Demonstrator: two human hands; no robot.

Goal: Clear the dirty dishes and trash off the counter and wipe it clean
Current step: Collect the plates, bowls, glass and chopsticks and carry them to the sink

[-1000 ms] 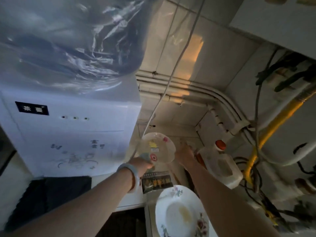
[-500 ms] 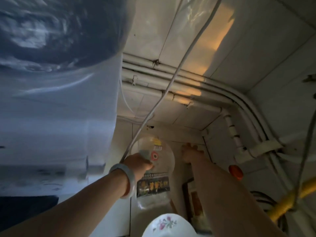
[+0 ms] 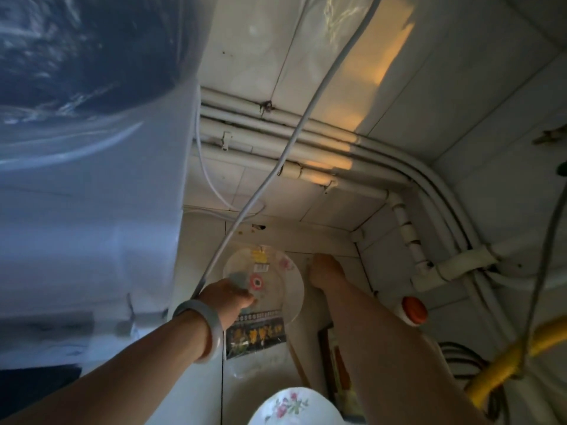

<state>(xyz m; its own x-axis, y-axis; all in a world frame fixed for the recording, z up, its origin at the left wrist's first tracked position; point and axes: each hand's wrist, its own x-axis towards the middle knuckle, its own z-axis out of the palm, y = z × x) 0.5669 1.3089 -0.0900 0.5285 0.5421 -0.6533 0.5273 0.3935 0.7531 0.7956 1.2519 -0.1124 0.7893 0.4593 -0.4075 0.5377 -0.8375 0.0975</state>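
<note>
In the back corner, the left hand (image 3: 228, 297) grips a clear plate (image 3: 276, 280) by its near rim. The right hand (image 3: 325, 273) lies just right of it, outstretched and empty.

So the left hand (image 3: 228, 297) grips the clear plate (image 3: 277, 282) at its near rim, fingertips (image 3: 249, 299) smeared into the plastic. The stickers (image 3: 260, 266) just past the grip and the print on the packet (image 3: 257, 332) right under it are too small to read. Nearer me than the grip, the floral plate (image 3: 291, 404) is chopped by the bottom edge. Right of the grip, the right hand (image 3: 325, 271) is soft, can't tell if it touches the tile (image 3: 322, 236). Its forearm hides most of the orange-capped bottle (image 3: 414, 309).
</note>
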